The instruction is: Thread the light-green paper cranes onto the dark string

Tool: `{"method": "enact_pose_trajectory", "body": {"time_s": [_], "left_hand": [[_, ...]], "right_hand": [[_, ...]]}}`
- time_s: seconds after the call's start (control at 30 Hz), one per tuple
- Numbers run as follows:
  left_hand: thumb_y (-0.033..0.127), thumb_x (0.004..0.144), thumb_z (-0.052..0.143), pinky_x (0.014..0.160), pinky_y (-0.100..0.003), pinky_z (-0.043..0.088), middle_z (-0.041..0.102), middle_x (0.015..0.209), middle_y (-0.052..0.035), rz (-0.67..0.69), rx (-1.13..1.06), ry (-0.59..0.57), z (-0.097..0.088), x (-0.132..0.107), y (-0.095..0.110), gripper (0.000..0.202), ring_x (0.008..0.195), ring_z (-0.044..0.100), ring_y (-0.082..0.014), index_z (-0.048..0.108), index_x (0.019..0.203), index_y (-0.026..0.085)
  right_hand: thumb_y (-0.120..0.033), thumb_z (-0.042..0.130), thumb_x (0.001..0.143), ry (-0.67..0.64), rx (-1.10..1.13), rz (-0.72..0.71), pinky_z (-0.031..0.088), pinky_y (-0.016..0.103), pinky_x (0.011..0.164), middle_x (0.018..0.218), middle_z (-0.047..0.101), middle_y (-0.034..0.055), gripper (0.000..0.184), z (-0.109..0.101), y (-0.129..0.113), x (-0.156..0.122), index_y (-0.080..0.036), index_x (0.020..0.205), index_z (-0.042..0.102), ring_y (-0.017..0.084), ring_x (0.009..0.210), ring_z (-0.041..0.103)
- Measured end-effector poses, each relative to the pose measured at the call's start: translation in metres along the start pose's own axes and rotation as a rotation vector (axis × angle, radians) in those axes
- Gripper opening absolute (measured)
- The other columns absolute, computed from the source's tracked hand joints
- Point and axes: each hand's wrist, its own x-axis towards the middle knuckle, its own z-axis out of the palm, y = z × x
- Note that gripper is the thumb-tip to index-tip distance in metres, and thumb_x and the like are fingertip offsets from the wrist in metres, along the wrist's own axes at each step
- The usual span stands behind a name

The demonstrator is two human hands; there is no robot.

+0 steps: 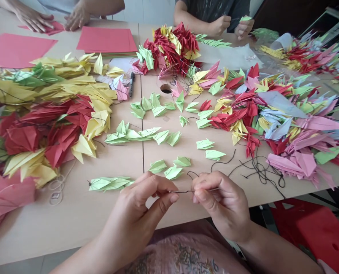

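My left hand point(155, 194) pinches one end of a thin needle point(181, 191) between thumb and forefinger. The fingers of my right hand point(220, 199) are closed around its other part, and a thin tip pokes out on the right. Dark thread shows along the needle between the hands; where it runs inside my fingers is hidden. A row of nested green folded-paper pieces point(109, 183) lies left of my left hand, with a black knot at its far end. Just beyond my hands are loose green folded-paper pieces point(173, 172).
Strung red and yellow paper pieces point(58, 129) heap up at left. A multicoloured heap point(289, 125) lies at right beside tangled black thread point(260, 167). Across the table point(72, 224), one person's hands point(35, 19) press red paper; another person's hands point(242, 28) hold a green piece.
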Motion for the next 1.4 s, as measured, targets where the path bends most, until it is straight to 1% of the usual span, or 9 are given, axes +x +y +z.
{"method": "enact_pose_trajectory", "body": {"time_s": [0.13,0.23,0.43,0.57,0.83,0.97,1.07,1.17,1.4], "left_hand": [[0.011,0.091,0.06,0.06,-0.014,0.046,0.068,0.073,0.0063,0.022,0.054,0.028,-0.001,-0.001,0.001,0.014,0.067,0.062,-0.0065,0.066,0.087,0.024],[0.011,0.092,0.056,0.057,-0.012,0.045,0.067,0.071,0.0086,-0.001,0.008,0.011,-0.001,-0.003,0.001,0.015,0.059,0.058,-0.0045,0.063,0.089,0.024],[0.016,0.095,0.052,0.059,-0.015,0.046,0.062,0.074,0.0067,-0.105,-0.091,-0.145,-0.008,-0.006,0.0,0.012,0.065,0.056,-0.0071,0.06,0.094,0.025],[0.019,0.093,0.054,0.061,-0.019,0.047,0.061,0.074,0.0051,-0.099,-0.078,-0.183,-0.011,-0.003,0.002,0.01,0.066,0.057,-0.0088,0.061,0.098,0.025],[0.022,0.097,0.051,0.053,-0.02,0.041,0.055,0.065,0.0045,-0.111,-0.074,-0.175,-0.008,0.0,0.003,0.018,0.057,0.05,-0.0094,0.06,0.081,0.021],[0.02,0.098,0.05,0.053,-0.019,0.04,0.056,0.067,0.0053,-0.106,-0.065,-0.17,-0.01,-0.002,0.0,0.019,0.059,0.05,-0.0083,0.059,0.081,0.022],[0.019,0.097,0.051,0.054,-0.017,0.04,0.057,0.067,0.0059,-0.083,-0.046,-0.186,-0.012,-0.001,-0.001,0.02,0.059,0.05,-0.0073,0.057,0.079,0.021],[0.015,0.097,0.051,0.055,-0.017,0.039,0.058,0.068,0.0057,-0.043,-0.009,-0.219,-0.013,0.0,0.0,0.02,0.06,0.052,-0.0071,0.057,0.079,0.021],[0.01,0.096,0.051,0.058,-0.016,0.041,0.058,0.07,0.0053,0.05,0.061,-0.289,-0.013,-0.002,0.0,0.018,0.063,0.055,-0.0079,0.055,0.082,0.021]], "right_hand": [[-0.025,0.059,0.098,-0.022,0.067,0.097,0.047,0.021,0.058,0.067,0.06,-0.0055,0.011,0.003,-0.002,0.002,-0.024,0.087,0.058,0.009,0.061,0.057],[-0.027,0.059,0.098,-0.017,0.08,0.116,0.046,0.02,0.056,0.065,0.058,-0.0058,0.014,0.006,-0.003,0.004,-0.023,0.084,0.056,0.008,0.059,0.055],[-0.026,0.06,0.096,-0.001,-0.005,0.074,0.042,0.023,0.054,0.065,0.053,-0.0056,0.013,0.003,-0.004,0.005,-0.024,0.084,0.055,0.01,0.058,0.051],[-0.019,0.06,0.094,-0.035,-0.05,0.014,0.044,0.025,0.056,0.068,0.054,-0.0045,0.009,-0.001,-0.006,0.005,-0.024,0.088,0.056,0.011,0.061,0.052],[-0.017,0.063,0.093,-0.081,-0.06,0.001,0.044,0.025,0.054,0.069,0.057,-0.0035,0.008,-0.003,-0.007,0.006,-0.023,0.089,0.058,0.012,0.06,0.053],[-0.014,0.067,0.089,-0.248,-0.212,-0.119,0.048,0.024,0.058,0.08,0.065,-0.0001,0.016,-0.014,-0.013,0.016,-0.022,0.103,0.063,0.012,0.067,0.058],[-0.008,0.062,0.09,-0.336,-0.351,-0.257,0.048,0.025,0.06,0.078,0.065,0.0021,0.017,-0.023,-0.018,0.026,-0.018,0.103,0.065,0.013,0.069,0.058],[-0.01,0.062,0.091,-0.296,-0.387,-0.291,0.044,0.023,0.055,0.072,0.061,-0.0012,0.013,-0.026,-0.018,0.032,-0.021,0.097,0.065,0.011,0.063,0.053],[-0.013,0.061,0.09,-0.208,-0.473,-0.201,0.037,0.022,0.049,0.06,0.047,-0.0066,0.01,-0.011,-0.01,0.035,-0.02,0.083,0.063,0.008,0.05,0.04]]}}
